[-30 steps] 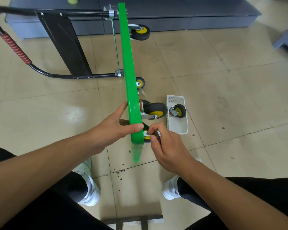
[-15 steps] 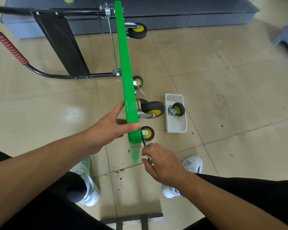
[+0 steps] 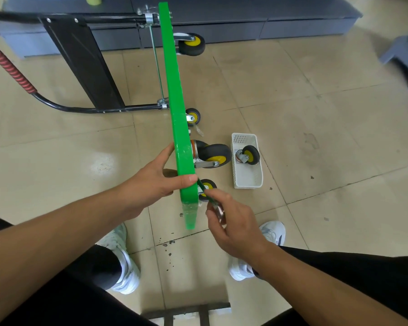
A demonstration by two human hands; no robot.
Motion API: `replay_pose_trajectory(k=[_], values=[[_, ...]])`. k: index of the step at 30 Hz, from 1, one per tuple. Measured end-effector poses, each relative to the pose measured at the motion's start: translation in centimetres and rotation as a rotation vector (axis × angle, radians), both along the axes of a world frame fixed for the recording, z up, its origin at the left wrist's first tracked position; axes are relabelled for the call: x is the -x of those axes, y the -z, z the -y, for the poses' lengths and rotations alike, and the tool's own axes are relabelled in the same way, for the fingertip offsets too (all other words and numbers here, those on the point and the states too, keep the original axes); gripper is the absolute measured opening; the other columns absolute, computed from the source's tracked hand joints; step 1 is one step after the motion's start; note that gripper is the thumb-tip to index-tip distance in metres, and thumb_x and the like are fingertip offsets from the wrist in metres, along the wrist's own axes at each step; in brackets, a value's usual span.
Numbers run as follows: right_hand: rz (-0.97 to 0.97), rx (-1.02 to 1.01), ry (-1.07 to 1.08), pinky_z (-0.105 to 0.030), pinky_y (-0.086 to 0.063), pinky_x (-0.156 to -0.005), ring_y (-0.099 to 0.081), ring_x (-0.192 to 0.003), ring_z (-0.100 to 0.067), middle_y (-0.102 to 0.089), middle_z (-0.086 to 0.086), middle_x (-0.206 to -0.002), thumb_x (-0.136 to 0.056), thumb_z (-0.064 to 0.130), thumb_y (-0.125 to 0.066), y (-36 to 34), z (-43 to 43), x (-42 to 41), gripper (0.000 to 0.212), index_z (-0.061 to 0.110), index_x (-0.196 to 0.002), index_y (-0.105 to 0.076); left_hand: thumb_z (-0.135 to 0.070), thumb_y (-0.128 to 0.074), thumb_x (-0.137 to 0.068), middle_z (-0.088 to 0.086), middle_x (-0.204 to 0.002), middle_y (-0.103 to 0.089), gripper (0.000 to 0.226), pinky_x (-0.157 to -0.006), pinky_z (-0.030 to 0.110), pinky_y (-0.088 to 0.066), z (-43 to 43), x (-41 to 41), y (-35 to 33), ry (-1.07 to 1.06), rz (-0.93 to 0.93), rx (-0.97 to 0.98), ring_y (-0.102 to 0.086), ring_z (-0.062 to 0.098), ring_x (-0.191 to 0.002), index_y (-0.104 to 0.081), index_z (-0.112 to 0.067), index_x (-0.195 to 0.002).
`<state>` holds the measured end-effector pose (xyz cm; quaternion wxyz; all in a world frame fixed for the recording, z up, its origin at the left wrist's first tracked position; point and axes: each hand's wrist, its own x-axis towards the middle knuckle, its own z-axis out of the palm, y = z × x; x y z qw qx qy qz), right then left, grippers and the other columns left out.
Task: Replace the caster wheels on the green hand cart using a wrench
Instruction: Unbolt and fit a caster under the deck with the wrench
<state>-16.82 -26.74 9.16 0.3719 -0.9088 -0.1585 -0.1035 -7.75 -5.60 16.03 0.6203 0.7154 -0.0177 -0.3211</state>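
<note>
Green hand cart (image 3: 177, 114) stands on edge on the floor, its deck gripped by the left hand (image 3: 156, 182). Just right of the deck, the right hand (image 3: 231, 222) pinches what looks like a wrench (image 3: 204, 189) at the small caster (image 3: 210, 184). If the wrench slips, the jolt could topple the cart. Farther right, a white basket (image 3: 247, 183) holds one loose caster wheel (image 3: 249, 155).

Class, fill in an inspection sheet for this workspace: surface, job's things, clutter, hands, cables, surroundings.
Surface: tiled floor, glossy.
Job's things: cart stands on its edge, handle out to the left; four casters on its underside; spare caster lies in the basket; wrench reaches toward the nearest mounted one.
Clutter: dark specks on the floor by the cart's near end.
Hands: left hand grips the cart's edge; right hand holds the wrench.
Cables: nothing seen.
Surroundings: grey cabinet behind; grey stool at right.
</note>
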Motion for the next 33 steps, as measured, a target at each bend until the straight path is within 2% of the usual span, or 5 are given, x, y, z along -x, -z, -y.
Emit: replay_pose_trajectory(k=[2, 10, 15, 18, 33], values=[[0.0, -0.005, 0.016, -0.017, -0.045, -0.059, -0.047, -0.067, 0.004, -0.063, 0.015, -0.096, -0.102, 0.037, -0.054, -0.8, -0.3, -0.6, 0.05, 0.029, -0.149, -0.04, -0.059, -0.085, -0.059, -0.005, -0.122, -0.071, 0.109, -0.107, 0.052, -0.046, 0.1, 0.0, 0.0, 0.003, 0.005, 0.006, -0.065, 0.023, -0.118, -0.021, -0.062, -0.147], [0.001, 0.05, -0.017, -0.037, -0.054, -0.059, -0.064, -0.069, -0.011, -0.073, 0.006, -0.095, -0.101, 0.063, -0.045, -2.0, -0.3, -2.4, 0.058, 0.034, -0.151, -0.037, -0.053, -0.084, -0.066, -0.005, -0.119, -0.073, 0.104, -0.108, 0.053, -0.044, 0.1, 0.1, -0.3, 0.013, 0.005, 0.011, -0.066, 0.022, -0.116, -0.02, -0.06, -0.148], [0.065, 0.048, -0.029, -0.036, -0.054, -0.059, -0.051, -0.065, -0.003, -0.073, 0.007, -0.1, -0.103, 0.05, -0.052, -2.2, 0.2, -2.9, 0.048, 0.02, -0.141, -0.059, -0.05, -0.082, -0.07, -0.005, -0.117, -0.073, 0.099, -0.108, 0.052, -0.044, 0.0, 0.0, -0.3, 0.016, 0.009, 0.009, -0.066, 0.02, -0.116, -0.02, -0.06, -0.147], [0.053, -0.03, -0.026, -0.038, -0.057, -0.061, -0.06, -0.07, -0.006, -0.073, 0.004, -0.103, -0.104, 0.043, -0.053, -1.9, 0.5, -2.9, 0.038, 0.017, -0.128, -0.065, -0.056, -0.083, -0.063, -0.005, -0.117, -0.073, 0.105, -0.107, 0.052, -0.045, 0.0, 0.0, -0.2, 0.013, 0.011, 0.006, -0.066, 0.02, -0.115, -0.021, -0.062, -0.146], [0.104, -0.119, 0.022, -0.015, -0.051, -0.059, -0.051, -0.067, 0.009, -0.059, 0.01, -0.078, -0.093, 0.029, -0.068, -2.8, 0.9, -2.9, 0.022, 0.012, -0.108, -0.067, -0.06, -0.085, -0.057, -0.006, -0.119, -0.072, 0.113, -0.106, 0.05, -0.048, 0.1, -0.1, -0.1, 0.008, -0.007, -0.012, -0.064, 0.022, -0.119, -0.018, -0.061, -0.148]])
